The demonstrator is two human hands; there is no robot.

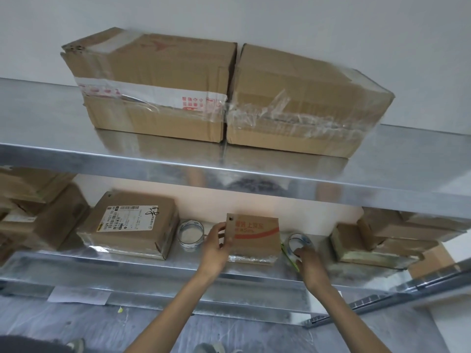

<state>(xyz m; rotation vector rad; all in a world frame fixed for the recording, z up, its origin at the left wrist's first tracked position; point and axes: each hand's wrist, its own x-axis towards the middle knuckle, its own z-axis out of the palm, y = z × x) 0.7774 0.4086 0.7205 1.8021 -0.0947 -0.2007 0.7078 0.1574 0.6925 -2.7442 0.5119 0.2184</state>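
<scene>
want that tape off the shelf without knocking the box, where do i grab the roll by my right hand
Pinch the tape roll by its near rim, fingers hooked through the open centre, thumb outside. Come from the front, where the right hand touches it: the small box stands close on its left and the upper shelf hangs overhead.

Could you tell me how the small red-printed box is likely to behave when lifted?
The small box looks like stiff cardboard, likely keeping its shape. The left hand grips only one end, so it is probably light. It may slide on the shiny shelf.
</scene>
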